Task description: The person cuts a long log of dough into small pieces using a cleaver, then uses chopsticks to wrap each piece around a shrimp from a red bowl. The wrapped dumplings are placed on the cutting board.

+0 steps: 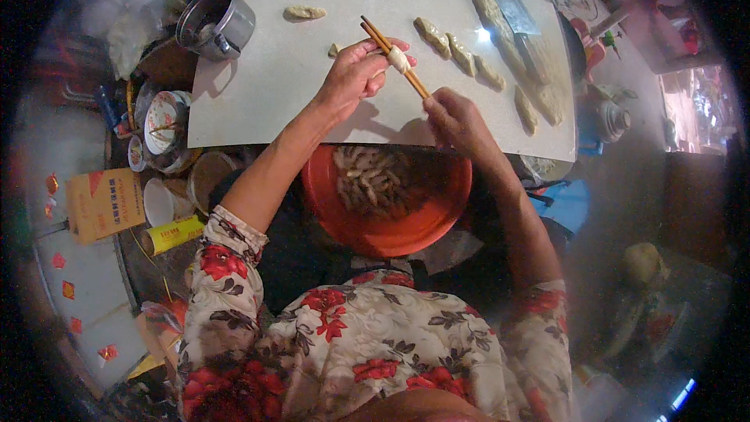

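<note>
My right hand [454,117] grips the lower end of a pair of wooden chopsticks [417,83], which slant up to the left over the white board. A band of pale dough [399,61] is wrapped around their middle. The fingers of my left hand [363,70] are at this dough, beside the upper part of the chopsticks. Right of my hands lie several short dough pieces [432,37] and a long dough strip [489,12]. Another dough piece [305,12] rests at the upper left. Below the board's near edge, a red basin [387,240] holds many small, slender pieces.
A cleaver [510,9] lies over the dough at the right of the white board [263,105]. A metal pot [231,23] stands at its left edge. Bowls [161,123], a cardboard box [105,202] and a yellow roll [176,237] are at the left. A pink fan [644,3] is at the upper right.
</note>
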### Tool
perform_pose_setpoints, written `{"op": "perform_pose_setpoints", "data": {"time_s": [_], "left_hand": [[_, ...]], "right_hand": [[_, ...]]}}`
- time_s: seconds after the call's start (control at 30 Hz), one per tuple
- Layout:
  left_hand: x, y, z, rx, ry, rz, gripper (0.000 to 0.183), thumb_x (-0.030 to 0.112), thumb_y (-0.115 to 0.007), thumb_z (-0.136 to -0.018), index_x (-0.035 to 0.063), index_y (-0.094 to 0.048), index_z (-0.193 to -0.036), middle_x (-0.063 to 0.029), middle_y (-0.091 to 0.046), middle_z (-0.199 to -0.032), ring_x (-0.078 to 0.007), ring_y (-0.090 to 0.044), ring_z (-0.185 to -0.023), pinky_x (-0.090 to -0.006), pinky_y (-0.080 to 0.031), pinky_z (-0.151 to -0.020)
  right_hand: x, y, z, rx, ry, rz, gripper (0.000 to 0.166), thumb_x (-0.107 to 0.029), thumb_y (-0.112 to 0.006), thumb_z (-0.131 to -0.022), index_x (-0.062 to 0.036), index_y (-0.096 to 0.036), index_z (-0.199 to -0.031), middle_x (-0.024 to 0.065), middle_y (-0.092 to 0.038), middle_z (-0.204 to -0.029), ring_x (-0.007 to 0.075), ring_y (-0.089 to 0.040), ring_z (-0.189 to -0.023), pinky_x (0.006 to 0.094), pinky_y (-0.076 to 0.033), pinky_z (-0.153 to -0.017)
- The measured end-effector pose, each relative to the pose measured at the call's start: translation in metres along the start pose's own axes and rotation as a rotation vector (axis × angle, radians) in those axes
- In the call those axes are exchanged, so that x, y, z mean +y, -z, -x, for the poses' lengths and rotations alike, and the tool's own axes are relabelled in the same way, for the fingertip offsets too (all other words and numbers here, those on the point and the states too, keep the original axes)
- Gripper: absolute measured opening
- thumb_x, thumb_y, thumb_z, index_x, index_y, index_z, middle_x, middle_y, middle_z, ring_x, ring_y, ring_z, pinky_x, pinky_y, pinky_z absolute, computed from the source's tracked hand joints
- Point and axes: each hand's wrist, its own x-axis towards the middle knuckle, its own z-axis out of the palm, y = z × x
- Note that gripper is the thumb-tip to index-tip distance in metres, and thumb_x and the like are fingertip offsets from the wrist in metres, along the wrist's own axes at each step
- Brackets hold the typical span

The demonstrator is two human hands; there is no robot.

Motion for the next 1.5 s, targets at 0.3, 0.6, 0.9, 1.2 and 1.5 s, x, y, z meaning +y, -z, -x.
{"op": "perform_pose_setpoints", "data": {"time_s": [0.3, 0.6, 0.9, 1.2, 1.5], "left_hand": [[-0.006, 0.002, -0.005, 0.096, -0.021, -0.080, 0.026, 0.011, -0.042, -0.090, 0.0044, -0.054, -0.111, -0.0089, -0.064, -0.099, -0.0011, -0.032, -0.049, -0.0139, -0.027, -0.042], [-0.005, 0.006, -0.001, 0.083, -0.042, -0.090, 0.028, 0.011, -0.044, -0.089, 0.0027, -0.051, -0.115, -0.0069, -0.062, -0.106, -0.0009, -0.034, -0.054, -0.0139, -0.028, -0.043], [-0.011, 0.016, -0.006, -0.098, 0.012, 0.014, 0.028, 0.014, -0.048, -0.090, 0.0041, -0.052, -0.115, -0.0097, -0.061, -0.110, -0.0014, -0.037, -0.054, -0.0135, -0.029, -0.043], [-0.017, 0.007, -0.009, 0.004, -0.012, -0.056, 0.025, 0.012, -0.049, -0.089, 0.0057, -0.054, -0.113, -0.0080, -0.064, -0.104, -0.0017, -0.040, -0.056, -0.0150, -0.032, -0.046], [-0.025, 0.002, -0.009, 0.161, 0.040, -0.210, 0.031, 0.011, -0.042, -0.089, 0.0057, -0.052, -0.118, -0.0083, -0.064, -0.104, -0.0008, -0.037, -0.056, -0.0136, -0.032, -0.048]], "right_hand": [[0.007, 0.017, -0.006, 0.084, 0.042, -0.130, 0.037, -0.039, -0.049, -0.091, -0.0039, -0.059, -0.086, -0.0037, -0.045, -0.059, 0.0066, -0.040, -0.051, 0.0229, -0.031, -0.045], [-0.003, 0.018, 0.001, -0.093, 0.000, -0.242, 0.036, -0.036, -0.048, -0.094, -0.0018, -0.059, -0.093, -0.0058, -0.038, -0.060, 0.0044, -0.030, -0.050, 0.0198, -0.025, -0.045], [0.002, -0.001, 0.002, -0.093, -0.020, -0.066, 0.036, -0.037, -0.046, -0.094, -0.0041, -0.057, -0.088, -0.0046, -0.042, -0.060, 0.0057, -0.038, -0.050, 0.0188, -0.031, -0.044], [0.014, 0.010, -0.009, 0.081, 0.027, -0.066, 0.037, -0.037, -0.049, -0.092, -0.0032, -0.060, -0.086, -0.0025, -0.045, -0.061, 0.0078, -0.041, -0.053, 0.0243, -0.033, -0.048], [0.006, 0.018, -0.004, -0.061, -0.015, -0.237, 0.035, -0.038, -0.051, -0.091, -0.0048, -0.063, -0.087, -0.0022, -0.046, -0.063, 0.0065, -0.039, -0.054, 0.0225, -0.031, -0.048]]}}
